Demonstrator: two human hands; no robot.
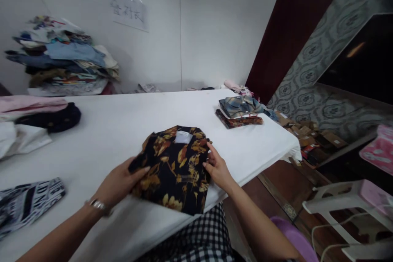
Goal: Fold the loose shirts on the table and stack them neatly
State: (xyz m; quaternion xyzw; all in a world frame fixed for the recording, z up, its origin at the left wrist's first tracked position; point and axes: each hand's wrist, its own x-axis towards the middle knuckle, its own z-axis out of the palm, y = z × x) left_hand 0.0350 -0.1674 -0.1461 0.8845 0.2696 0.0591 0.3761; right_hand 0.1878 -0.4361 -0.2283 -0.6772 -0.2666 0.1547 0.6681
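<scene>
Black folded shirt with golden-brown floral print, white neck label, both hands pinching its side edges

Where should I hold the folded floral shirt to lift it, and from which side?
Grip the floral shirt at its two side edges, from left and right at once, where the left hand and right hand are. It lies flat and folded, near end at the table edge; a one-sided grip would likely open the folds.

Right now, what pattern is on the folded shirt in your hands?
The shirt is black with orange-gold leaves; head view.
</scene>
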